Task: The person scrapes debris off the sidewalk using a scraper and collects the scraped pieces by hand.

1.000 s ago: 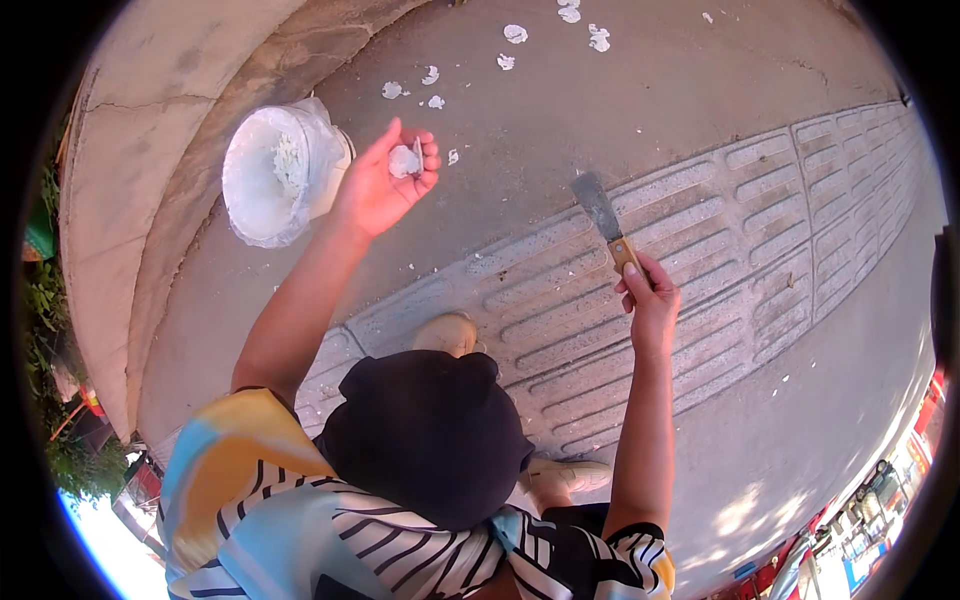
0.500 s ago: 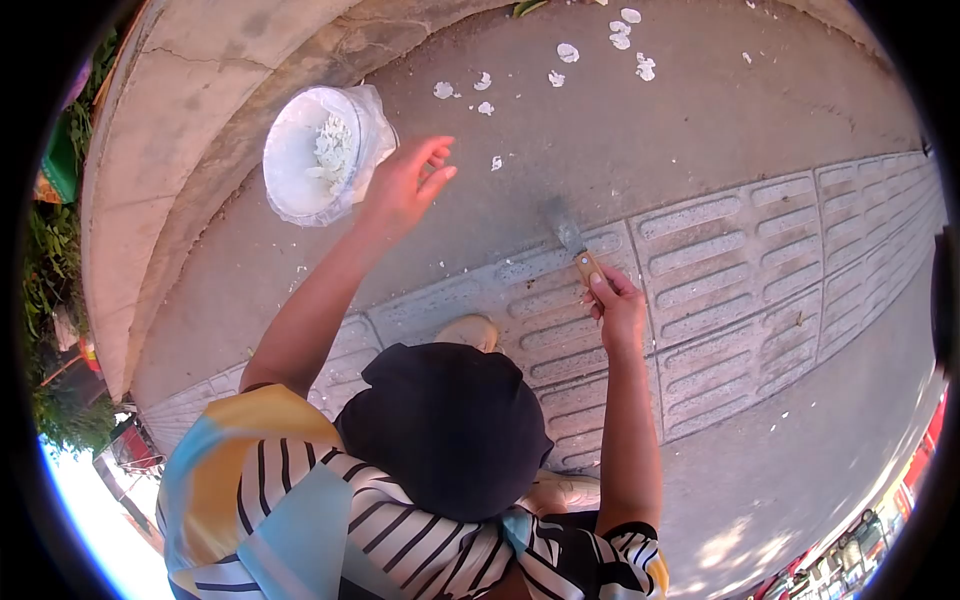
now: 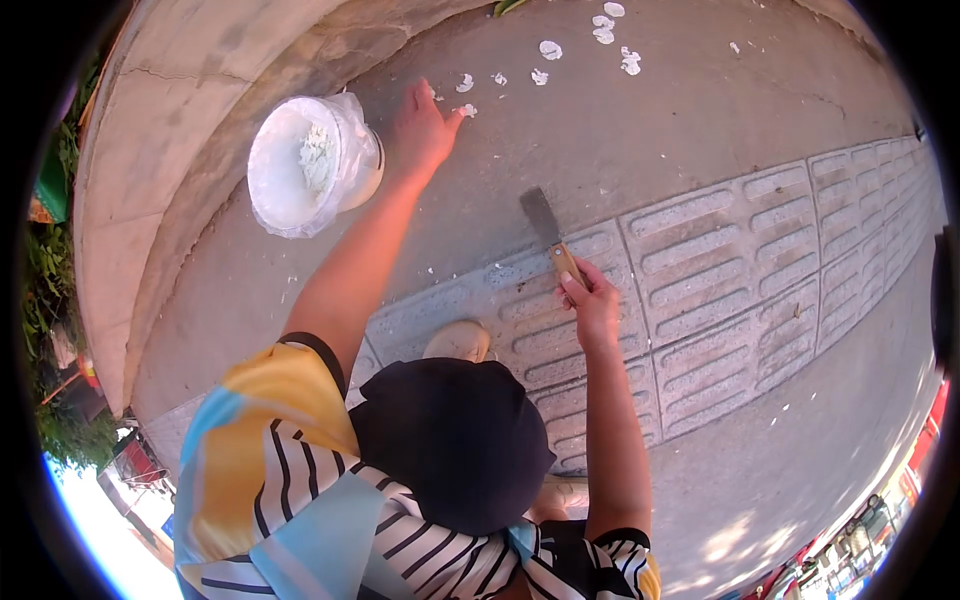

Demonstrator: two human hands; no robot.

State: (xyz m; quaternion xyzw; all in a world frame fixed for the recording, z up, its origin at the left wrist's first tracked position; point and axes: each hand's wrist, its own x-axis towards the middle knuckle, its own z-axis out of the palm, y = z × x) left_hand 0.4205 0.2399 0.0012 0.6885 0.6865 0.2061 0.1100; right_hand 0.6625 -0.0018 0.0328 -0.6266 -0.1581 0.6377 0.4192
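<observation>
My left hand (image 3: 425, 135) stretches out over the pavement with thumb and fingers apart and nothing held. Its thumb tip is right at a small white flake (image 3: 469, 110), and its fingertips overlap another bit of white beside it. My right hand (image 3: 590, 305) grips the wooden handle of a scraper (image 3: 543, 218), whose flat metal blade points up and left above the ground. Just left of my left hand stands a white bucket (image 3: 268, 170) lined with a clear plastic bag. White scraps (image 3: 318, 158) lie inside it.
More white flakes (image 3: 550, 50) are scattered along the far pavement. A curved stone kerb (image 3: 190, 100) runs behind the bucket. Ridged paving tiles (image 3: 690, 260) cross under my right hand. A shoe (image 3: 458, 341) shows beside a dark cap (image 3: 455, 445) below.
My left hand has moved from beside the bucket outward to the flakes, its fingers spreading. My right hand has shifted slightly left and up with the scraper.
</observation>
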